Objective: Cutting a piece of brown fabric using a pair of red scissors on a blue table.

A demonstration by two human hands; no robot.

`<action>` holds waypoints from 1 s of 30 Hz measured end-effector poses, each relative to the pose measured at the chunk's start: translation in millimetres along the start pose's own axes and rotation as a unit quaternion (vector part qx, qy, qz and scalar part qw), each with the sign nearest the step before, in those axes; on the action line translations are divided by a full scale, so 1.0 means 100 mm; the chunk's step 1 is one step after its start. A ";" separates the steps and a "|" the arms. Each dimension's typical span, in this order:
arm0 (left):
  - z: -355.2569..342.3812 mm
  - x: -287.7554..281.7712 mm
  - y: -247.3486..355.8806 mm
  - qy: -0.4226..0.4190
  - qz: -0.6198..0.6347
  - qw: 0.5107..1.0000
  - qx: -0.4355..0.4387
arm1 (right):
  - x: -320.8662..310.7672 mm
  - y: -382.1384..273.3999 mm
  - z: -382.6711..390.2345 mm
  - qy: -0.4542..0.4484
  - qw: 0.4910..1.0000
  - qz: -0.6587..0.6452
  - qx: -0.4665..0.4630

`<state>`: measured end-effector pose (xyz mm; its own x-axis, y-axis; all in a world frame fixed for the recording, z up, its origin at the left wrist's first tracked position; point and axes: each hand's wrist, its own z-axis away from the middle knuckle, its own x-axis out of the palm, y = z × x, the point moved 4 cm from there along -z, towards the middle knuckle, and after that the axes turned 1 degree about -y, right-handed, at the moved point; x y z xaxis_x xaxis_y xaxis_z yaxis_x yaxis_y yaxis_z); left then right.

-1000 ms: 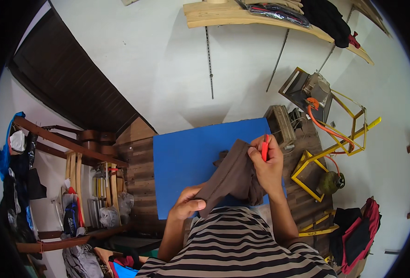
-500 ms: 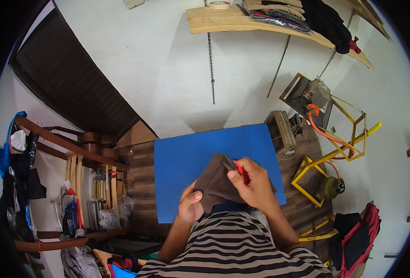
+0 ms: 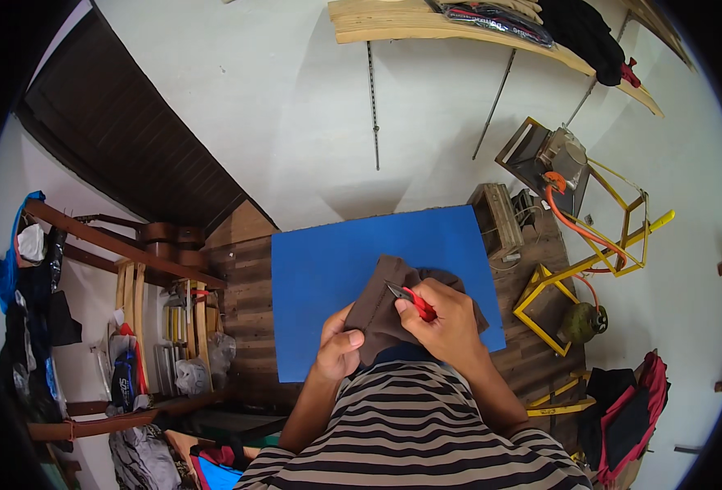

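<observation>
My left hand (image 3: pixel 340 347) is closed on the edge of a brown piece of cloth (image 3: pixel 375 314), thumb on top. A line of stitching runs along a folded band of this cloth. In my right hand (image 3: pixel 442 318) are small thread snips (image 3: pixel 418 302) with a red handle and dark pointed blades. The tips of the snips lie over the cloth, close to its far end; whether they touch it I cannot tell. More of the brown cloth bunches up behind my right hand, partly hidden by it.
A blue tabletop (image 3: pixel 320 269) lies under the cloth. To its right stand a wooden crate (image 3: pixel 498 220) and yellow metal frames (image 3: pixel 540 314) with an orange hose (image 3: pixel 577 224). Wooden racks (image 3: pixel 132 302) are at left, a dark door (image 3: pixel 124 122) behind them. A shelf (image 3: pixel 393 23) holds folded clothes.
The snips have turned, their tips now pointing more to the left over the cloth. More of the cloth shows spread out behind my right hand. The view has tilted slightly downward.
</observation>
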<state>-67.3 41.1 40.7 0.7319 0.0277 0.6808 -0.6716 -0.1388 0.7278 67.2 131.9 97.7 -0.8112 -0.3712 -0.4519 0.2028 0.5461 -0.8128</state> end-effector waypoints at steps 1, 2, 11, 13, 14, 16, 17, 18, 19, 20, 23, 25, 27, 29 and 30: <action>0.00 0.00 0.00 0.002 0.005 1.000 0.003 | 0.00 0.00 0.00 0.001 1.000 0.005 0.004; 0.00 0.00 0.00 0.010 0.006 1.000 -0.001 | 0.00 0.00 0.00 0.007 1.000 0.014 0.008; -0.01 0.03 0.01 -0.002 -0.013 1.000 -0.001 | 0.05 -0.02 0.05 0.003 1.000 -0.030 0.003; -0.02 0.03 0.00 -0.001 -0.004 1.000 -0.004 | 0.06 -0.01 0.06 -0.014 0.999 -0.033 0.008; -0.03 0.03 -0.01 -0.001 -0.004 1.000 -0.005 | 0.08 0.00 0.06 -0.024 0.999 -0.032 0.014; -0.04 0.04 -0.02 -0.002 -0.006 1.000 0.000 | 0.09 0.00 0.07 -0.021 0.999 -0.048 0.008; -0.04 0.04 -0.02 -0.001 -0.005 1.000 -0.002 | 0.10 0.00 0.07 -0.010 0.998 -0.062 0.002; -0.04 0.04 -0.02 0.000 -0.004 1.000 -0.001 | 0.10 0.00 0.08 -0.011 0.998 -0.062 0.003; -0.04 0.04 -0.01 -0.004 -0.002 1.000 0.002 | 0.12 0.01 0.09 -0.028 0.997 -0.069 0.012; -0.04 0.03 -0.01 0.002 -0.002 1.000 -0.001 | 0.14 0.03 0.10 -0.047 0.996 -0.076 0.021; -0.05 0.04 -0.01 -0.002 -0.006 1.000 -0.008 | 0.19 0.03 0.14 -0.045 0.993 -0.111 0.013; -0.06 0.04 -0.01 -0.001 -0.003 1.000 -0.010 | 0.21 0.04 0.15 -0.054 0.990 -0.128 0.007; -0.08 0.06 0.00 -0.006 -0.007 1.000 -0.008 | 0.22 0.04 0.17 -0.069 0.987 -0.143 0.005; -0.09 0.07 0.03 -0.010 -0.012 1.000 -0.006 | 0.21 0.04 0.17 -0.062 0.989 -0.131 -0.001; -0.10 0.08 0.04 -0.007 -0.016 1.000 -0.011 | 0.20 0.04 0.16 -0.060 0.989 -0.134 -0.002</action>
<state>-65.7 50.5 49.7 0.7542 0.0179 0.6564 -0.6505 -0.1155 0.7506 60.5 114.0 79.5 -0.7639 -0.5900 -0.2614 -0.0133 0.4194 -0.9077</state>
